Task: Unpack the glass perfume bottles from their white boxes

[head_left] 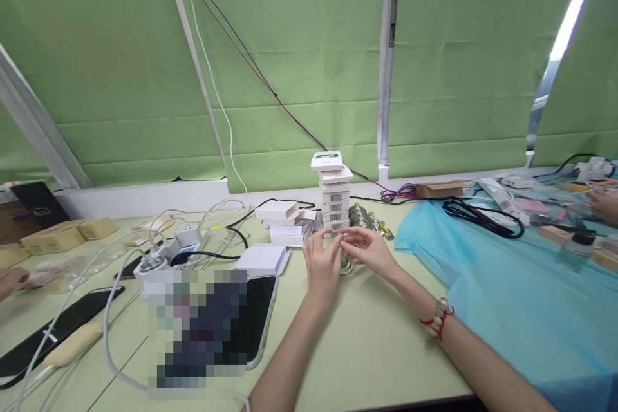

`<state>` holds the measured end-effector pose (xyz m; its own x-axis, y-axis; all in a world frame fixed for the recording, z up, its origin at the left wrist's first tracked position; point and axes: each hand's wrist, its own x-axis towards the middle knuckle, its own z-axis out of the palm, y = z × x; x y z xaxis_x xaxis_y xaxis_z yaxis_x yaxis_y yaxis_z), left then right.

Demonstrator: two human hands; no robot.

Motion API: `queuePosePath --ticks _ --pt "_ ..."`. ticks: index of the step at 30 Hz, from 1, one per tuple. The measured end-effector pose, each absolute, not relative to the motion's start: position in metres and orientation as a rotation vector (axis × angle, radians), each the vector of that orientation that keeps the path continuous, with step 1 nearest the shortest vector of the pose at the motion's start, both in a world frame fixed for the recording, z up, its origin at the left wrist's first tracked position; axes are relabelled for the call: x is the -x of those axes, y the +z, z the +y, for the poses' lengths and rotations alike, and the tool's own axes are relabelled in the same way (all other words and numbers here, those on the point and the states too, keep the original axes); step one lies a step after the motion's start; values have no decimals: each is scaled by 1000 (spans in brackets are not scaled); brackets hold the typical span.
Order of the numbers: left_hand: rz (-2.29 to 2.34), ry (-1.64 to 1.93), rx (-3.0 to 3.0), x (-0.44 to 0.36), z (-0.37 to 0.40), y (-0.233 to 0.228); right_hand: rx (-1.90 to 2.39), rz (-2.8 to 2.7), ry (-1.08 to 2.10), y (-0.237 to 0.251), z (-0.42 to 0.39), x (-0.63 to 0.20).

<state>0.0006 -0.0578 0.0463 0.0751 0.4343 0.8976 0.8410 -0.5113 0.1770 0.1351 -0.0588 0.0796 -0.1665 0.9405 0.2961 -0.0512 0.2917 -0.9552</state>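
Left hand (pixel 322 264) and right hand (pixel 369 248) meet fingertip to fingertip, fingers pinched.

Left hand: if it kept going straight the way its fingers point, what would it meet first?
Probably the tall stack of white barcoded boxes just beyond the left hand, whose fingertips meet the right hand; depth is unclear.

Bare counter (pixel 381 341) lies open near the hands; a box stack (pixel 334 196) blocks far, cables (pixel 159 244) crowd left.
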Motion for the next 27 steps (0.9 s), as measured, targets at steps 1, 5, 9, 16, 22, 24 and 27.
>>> queuePosePath --ticks 1,5,9,16,22,24,27 --pt "-1256 -1424 1979 -1 -58 46 889 -1424 1118 80 -59 -134" --pt "-1270 -1452 2007 -3 -59 47 885 -1335 1173 78 -59 -132" --pt "-1303 -1504 2011 -4 -60 48 871 -1216 1302 78 -58 -131" --pt "-1305 -1600 2027 -7 -61 50 879 -1129 1365 79 -55 -133" --pt "-1348 -1663 2006 -5 -58 49 865 -1228 1288 75 -53 -135" --pt "-1367 -1646 2016 -4 -58 49 870 -1287 1250 75 -54 -135" --pt "-1381 -1569 2050 -4 -59 49 912 -1327 1176 74 -56 -134"
